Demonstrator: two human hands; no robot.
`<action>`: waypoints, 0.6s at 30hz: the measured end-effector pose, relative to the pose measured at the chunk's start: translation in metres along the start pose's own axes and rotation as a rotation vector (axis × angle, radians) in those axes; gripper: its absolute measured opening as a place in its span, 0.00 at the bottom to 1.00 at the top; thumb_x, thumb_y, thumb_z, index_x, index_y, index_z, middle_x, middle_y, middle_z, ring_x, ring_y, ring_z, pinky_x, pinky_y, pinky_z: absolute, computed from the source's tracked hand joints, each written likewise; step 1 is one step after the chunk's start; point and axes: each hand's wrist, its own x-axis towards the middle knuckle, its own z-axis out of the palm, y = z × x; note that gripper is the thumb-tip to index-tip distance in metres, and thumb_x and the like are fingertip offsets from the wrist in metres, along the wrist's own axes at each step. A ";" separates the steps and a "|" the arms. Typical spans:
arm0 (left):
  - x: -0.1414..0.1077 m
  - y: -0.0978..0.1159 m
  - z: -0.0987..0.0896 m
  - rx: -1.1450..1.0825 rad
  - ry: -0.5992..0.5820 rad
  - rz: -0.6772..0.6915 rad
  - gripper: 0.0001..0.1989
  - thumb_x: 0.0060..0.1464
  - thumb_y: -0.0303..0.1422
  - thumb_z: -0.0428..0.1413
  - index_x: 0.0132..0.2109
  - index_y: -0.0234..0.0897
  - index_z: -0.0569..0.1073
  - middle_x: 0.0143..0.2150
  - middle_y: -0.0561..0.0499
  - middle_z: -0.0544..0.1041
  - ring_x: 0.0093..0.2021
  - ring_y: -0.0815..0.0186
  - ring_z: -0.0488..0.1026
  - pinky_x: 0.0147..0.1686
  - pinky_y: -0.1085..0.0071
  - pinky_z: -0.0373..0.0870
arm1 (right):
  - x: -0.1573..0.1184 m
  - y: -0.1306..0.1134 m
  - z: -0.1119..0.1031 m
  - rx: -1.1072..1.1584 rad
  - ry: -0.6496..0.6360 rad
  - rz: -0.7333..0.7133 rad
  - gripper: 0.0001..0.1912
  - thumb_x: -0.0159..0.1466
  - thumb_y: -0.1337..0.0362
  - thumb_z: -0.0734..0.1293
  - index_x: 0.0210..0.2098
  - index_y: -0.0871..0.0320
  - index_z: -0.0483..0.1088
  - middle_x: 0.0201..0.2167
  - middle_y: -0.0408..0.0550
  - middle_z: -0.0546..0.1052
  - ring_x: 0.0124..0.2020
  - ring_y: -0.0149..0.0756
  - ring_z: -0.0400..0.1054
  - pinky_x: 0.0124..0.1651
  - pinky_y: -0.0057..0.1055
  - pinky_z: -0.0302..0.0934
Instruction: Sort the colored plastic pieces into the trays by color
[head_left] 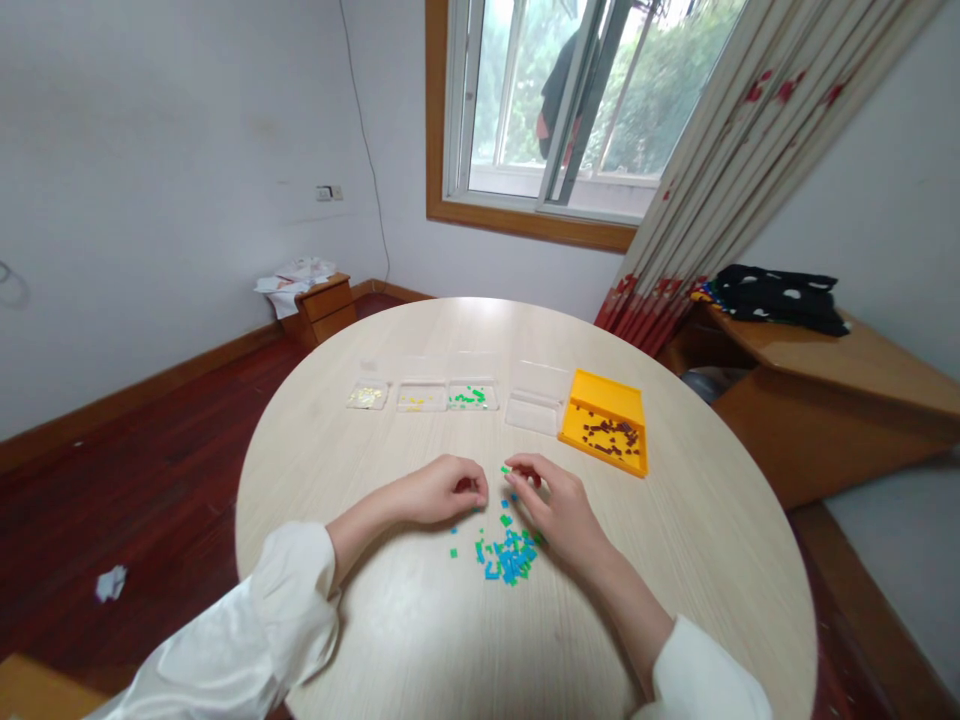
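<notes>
My right hand pinches a small green plastic piece between thumb and fingertips, just above the table. My left hand is beside it with curled fingers; whatever may be inside them is hidden. Between and below the hands lies a loose pile of small blue and green plastic pieces, with a few strays around it. Beyond the hands stands a clear box with green pieces, its lid raised. To its right are a clear box with no pieces visible and a yellow box of dark brown pieces.
A clear box with yellow pieces and one with pale pieces stand at the back left of the round table. A wooden cabinet with dark cloth on it is at the right, near the curtain.
</notes>
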 end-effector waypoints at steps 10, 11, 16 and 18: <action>0.010 0.000 0.006 -1.160 0.032 -0.421 0.07 0.52 0.24 0.52 0.39 0.24 0.71 0.32 0.40 0.78 0.31 0.64 0.77 0.39 0.67 0.72 | -0.001 -0.003 0.000 0.018 0.039 -0.100 0.04 0.62 0.64 0.64 0.35 0.57 0.71 0.30 0.47 0.75 0.33 0.35 0.69 0.37 0.31 0.64; 0.010 0.000 0.005 -1.208 0.005 -0.436 0.09 0.52 0.24 0.51 0.39 0.22 0.71 0.33 0.39 0.78 0.32 0.63 0.78 0.40 0.68 0.72 | -0.001 -0.003 0.001 0.018 0.033 -0.110 0.05 0.62 0.64 0.64 0.36 0.57 0.71 0.31 0.47 0.76 0.34 0.36 0.69 0.38 0.32 0.64; 0.010 -0.002 0.005 -1.299 -0.019 -0.428 0.07 0.53 0.23 0.52 0.38 0.22 0.72 0.32 0.40 0.77 0.32 0.64 0.77 0.39 0.69 0.72 | 0.002 -0.004 -0.005 -0.025 -0.003 -0.081 0.06 0.63 0.65 0.62 0.36 0.57 0.71 0.31 0.49 0.75 0.35 0.37 0.68 0.38 0.34 0.63; 0.010 -0.004 0.004 -1.287 0.048 -0.409 0.05 0.52 0.22 0.53 0.37 0.25 0.72 0.31 0.44 0.77 0.31 0.67 0.75 0.36 0.72 0.71 | 0.003 -0.004 -0.010 -0.083 -0.079 -0.048 0.06 0.63 0.66 0.61 0.33 0.57 0.70 0.29 0.48 0.74 0.33 0.36 0.67 0.38 0.34 0.61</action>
